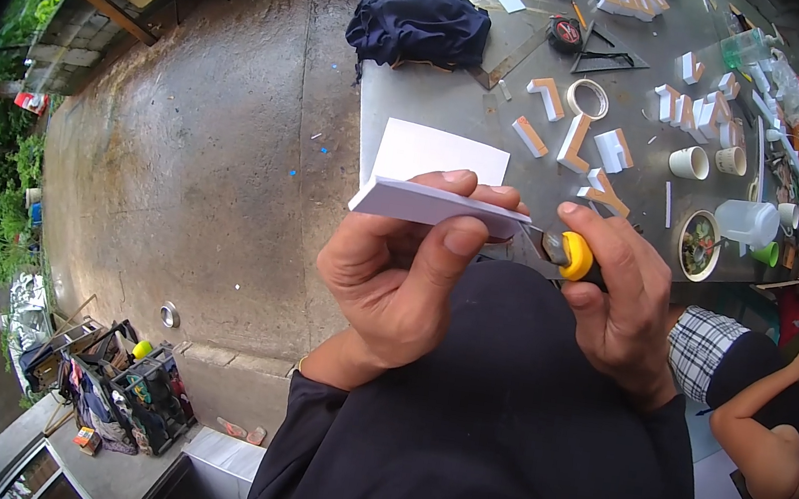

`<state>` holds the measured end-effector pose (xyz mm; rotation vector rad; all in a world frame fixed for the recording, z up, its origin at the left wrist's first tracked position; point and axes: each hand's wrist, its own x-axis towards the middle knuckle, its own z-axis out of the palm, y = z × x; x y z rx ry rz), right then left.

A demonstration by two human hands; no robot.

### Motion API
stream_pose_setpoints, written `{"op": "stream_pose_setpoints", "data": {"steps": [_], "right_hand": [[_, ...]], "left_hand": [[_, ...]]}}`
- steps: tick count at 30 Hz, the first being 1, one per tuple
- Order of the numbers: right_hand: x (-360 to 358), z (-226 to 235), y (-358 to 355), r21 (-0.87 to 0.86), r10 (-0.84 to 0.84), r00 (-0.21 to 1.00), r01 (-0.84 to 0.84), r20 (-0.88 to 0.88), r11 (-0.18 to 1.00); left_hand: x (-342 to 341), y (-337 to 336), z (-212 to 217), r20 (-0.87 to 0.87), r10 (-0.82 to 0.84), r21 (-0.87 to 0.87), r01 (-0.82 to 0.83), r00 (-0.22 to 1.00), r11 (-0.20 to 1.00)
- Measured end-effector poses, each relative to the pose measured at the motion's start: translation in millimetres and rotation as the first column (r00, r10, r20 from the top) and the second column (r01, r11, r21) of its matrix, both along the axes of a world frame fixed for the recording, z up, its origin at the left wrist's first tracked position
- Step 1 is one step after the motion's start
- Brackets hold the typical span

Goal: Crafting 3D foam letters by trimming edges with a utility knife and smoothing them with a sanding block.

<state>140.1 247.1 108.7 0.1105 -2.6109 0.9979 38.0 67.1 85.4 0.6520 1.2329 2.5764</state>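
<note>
My left hand [404, 270] pinches a flat white foam board piece [431, 204] between thumb and fingers, held edge-on in front of me. My right hand [623, 299] grips a utility knife with a yellow and black handle [572, 255]. The knife's blade meets the right end of the white piece. A second white sheet [437, 153] lies on the grey table [458, 111] just beyond the held piece.
On the table lie several white and orange foam letter shapes [575, 141], a tape roll [588, 98], a dark bundled cloth [418, 20], cups [690, 162], a bowl [698, 245] and a plastic jug [746, 222]. Another person [765, 389] sits at the right. Bare concrete floor [210, 154] spreads left.
</note>
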Motion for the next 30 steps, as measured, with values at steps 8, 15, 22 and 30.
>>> {"op": "stream_pose_setpoints", "data": {"steps": [8, 15, 22, 30], "right_hand": [[0, -7, -2, 0.043, -0.033, 0.999, 0.033, 0.007, 0.999], [-1, -16, -11, 0.0, -0.035, 0.999, 0.035, 0.015, 0.999], [9, -30, -11, -0.167, -0.092, 0.993, 0.104, 0.079, 0.98], [25, -45, -9, -0.204, -0.27, 0.908, 0.345, 0.32, 0.916]], "left_hand": [[2, 5, -4, -0.205, 0.166, -0.168, -0.201, 0.965, 0.965], [1, 8, -14, -0.369, 0.263, -0.302, -0.383, 0.892, 0.873], [-14, 5, -48, 0.001, 0.094, -0.474, -0.082, 0.996, 0.877], [-9, -5, -119, 0.328, -0.128, -0.556, 0.301, 0.936, 0.775]]}}
